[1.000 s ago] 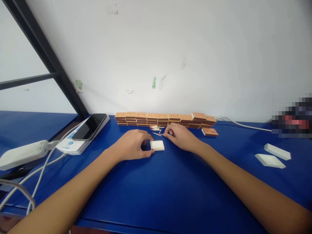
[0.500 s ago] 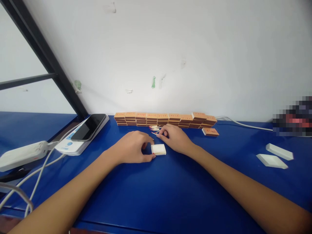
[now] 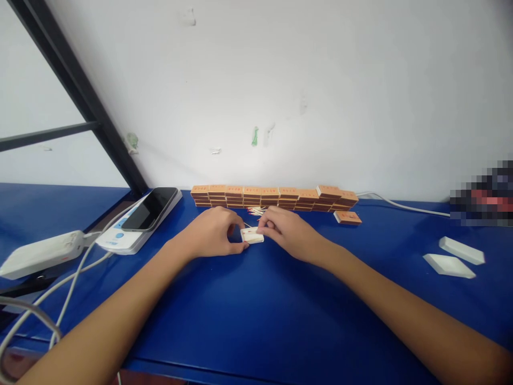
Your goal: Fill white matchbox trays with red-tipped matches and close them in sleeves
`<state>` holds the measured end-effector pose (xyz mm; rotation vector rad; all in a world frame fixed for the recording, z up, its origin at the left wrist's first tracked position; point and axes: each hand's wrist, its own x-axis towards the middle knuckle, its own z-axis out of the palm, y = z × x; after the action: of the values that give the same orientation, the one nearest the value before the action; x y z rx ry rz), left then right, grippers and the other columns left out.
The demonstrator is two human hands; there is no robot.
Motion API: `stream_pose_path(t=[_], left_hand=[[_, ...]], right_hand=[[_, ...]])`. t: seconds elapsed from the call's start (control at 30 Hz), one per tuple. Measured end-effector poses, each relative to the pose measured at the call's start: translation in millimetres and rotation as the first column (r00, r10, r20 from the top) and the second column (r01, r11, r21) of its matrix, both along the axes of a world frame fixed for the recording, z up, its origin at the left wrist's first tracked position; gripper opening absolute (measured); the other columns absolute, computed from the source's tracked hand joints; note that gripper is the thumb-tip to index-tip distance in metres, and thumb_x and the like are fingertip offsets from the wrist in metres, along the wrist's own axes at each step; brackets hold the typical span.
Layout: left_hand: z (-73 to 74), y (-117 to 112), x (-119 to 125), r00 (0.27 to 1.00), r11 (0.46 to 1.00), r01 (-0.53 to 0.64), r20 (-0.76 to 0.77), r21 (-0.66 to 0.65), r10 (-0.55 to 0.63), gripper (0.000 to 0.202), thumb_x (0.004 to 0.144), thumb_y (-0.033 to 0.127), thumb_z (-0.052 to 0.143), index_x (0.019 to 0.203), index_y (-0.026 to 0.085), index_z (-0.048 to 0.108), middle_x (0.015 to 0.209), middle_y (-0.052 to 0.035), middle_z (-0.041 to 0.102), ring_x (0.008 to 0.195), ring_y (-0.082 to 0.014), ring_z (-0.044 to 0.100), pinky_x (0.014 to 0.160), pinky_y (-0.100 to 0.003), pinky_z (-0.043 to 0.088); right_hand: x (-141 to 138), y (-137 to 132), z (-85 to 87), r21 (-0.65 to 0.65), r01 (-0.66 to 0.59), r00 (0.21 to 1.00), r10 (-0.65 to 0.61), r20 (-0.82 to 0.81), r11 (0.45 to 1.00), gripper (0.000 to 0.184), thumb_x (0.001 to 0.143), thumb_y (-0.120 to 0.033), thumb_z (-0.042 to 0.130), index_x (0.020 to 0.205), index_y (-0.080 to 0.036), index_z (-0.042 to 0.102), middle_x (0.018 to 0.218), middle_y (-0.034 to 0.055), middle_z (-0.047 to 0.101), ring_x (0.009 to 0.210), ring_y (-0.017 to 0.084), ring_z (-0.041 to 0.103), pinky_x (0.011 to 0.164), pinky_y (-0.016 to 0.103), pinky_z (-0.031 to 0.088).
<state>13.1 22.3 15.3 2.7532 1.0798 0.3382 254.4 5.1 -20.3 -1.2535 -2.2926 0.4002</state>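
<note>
A small white matchbox tray (image 3: 252, 239) lies on the blue table between my hands, with a few matchsticks visible inside. My left hand (image 3: 214, 233) grips its left end between thumb and fingers. My right hand (image 3: 286, 232) is pinched over the tray's right end, its fingertips at a match that is partly hidden by them. Just beyond, loose red-tipped matches (image 3: 255, 210) lie in a small heap in front of the stacked matchboxes (image 3: 252, 198). A single matchbox (image 3: 347, 217) lies apart, right of the heap.
A phone (image 3: 150, 208) rests on a white power strip (image 3: 120, 238) at left, near a white charger block (image 3: 42, 254) and cables. Two white blocks (image 3: 449, 266) lie at right. A black metal frame (image 3: 80, 91) stands left, against the wall.
My right hand has come from beside the match heap to the tray, fingers now over it. The tray has shifted slightly left and away, with my left hand now gripping it.
</note>
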Motion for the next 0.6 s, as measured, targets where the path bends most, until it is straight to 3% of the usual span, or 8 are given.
stream_pose_path(t=[0.13, 0.3, 0.6], left_hand=[[0.3, 0, 0, 1.0, 1.0, -0.001, 0.008, -0.01, 0.001, 0.029, 0.079, 0.041, 0.08, 0.098, 0.02, 0.081, 0.08, -0.0015, 0.074, 0.068, -0.0169, 0.063, 0.062, -0.029, 0.042], [2.6, -1, 1, 1.0, 0.999, -0.009, -0.018, -0.04, 0.008, 0.023, 0.077, 0.04, 0.081, 0.089, 0.02, 0.08, 0.076, -0.0014, 0.072, 0.067, -0.0164, 0.062, 0.061, -0.028, 0.04], [4.9, 1, -5, 1.0, 0.994, -0.001, 0.009, -0.111, 0.002, 0.021, 0.072, 0.035, 0.081, 0.088, 0.021, 0.081, 0.07, 0.002, 0.07, 0.06, -0.0131, 0.06, 0.057, -0.027, 0.039]], right_hand=[[-9, 0, -6.8, 0.004, -0.056, 0.997, 0.056, -0.061, 0.998, 0.014, 0.104, -0.02, 0.058, 0.093, -0.02, 0.066, 0.091, 0.002, 0.062, 0.078, 0.016, 0.055, 0.071, 0.029, 0.039], [-19, 19, -18.0, -0.014, 0.122, 0.979, -0.123, -0.164, 0.992, 0.009, 0.095, -0.021, 0.069, 0.087, -0.019, 0.072, 0.084, 0.0009, 0.062, 0.073, 0.014, 0.054, 0.067, 0.029, 0.039], [-25, 29, -18.0, -0.107, 0.169, 0.97, -0.185, -0.158, 0.98, 0.012, 0.091, -0.028, 0.077, 0.083, -0.018, 0.075, 0.076, 0.0002, 0.065, 0.065, 0.013, 0.055, 0.061, 0.027, 0.041]])
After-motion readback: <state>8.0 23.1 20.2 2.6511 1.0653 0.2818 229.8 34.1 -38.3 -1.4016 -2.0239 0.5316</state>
